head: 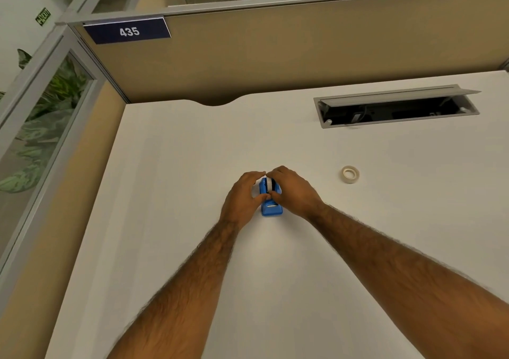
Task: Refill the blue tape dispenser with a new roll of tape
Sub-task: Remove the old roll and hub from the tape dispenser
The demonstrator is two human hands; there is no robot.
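**Both hands closed around the dispenser at desk centre**

While I watch through the head camera, I record the scene from left to right. Far to the left of my left hand stands a glazed partition with green plants behind it, and above it, on the beige cubicle wall, a dark plate marked 435.

My left hand rests on the white desk, curled narrowly against the left flank of the blue tape dispenser. Its thumb reaches across toward the dispenser's middle, and its fingers arch over the far end. I judge this hand to be gripping the dispenser body.

The dispenser sits between the two hands, upright on the desk, with its cutter end pointing toward me and clear of both hands. A roll with a white face and dark core shows in the cradle between the fingertips; how fully it is seated I cannot tell.

My right hand lies against the dispenser's right flank, fingers curved over the top so that they meet the left fingertips above the roll. Its thumb presses in near the left thumb. It is likewise closed on the dispenser.

Well to the right of my right hand, apart from it, a pale tape roll lies flat on the desk. Beyond it, farther from me, a cable hatch stands with its lid raised.
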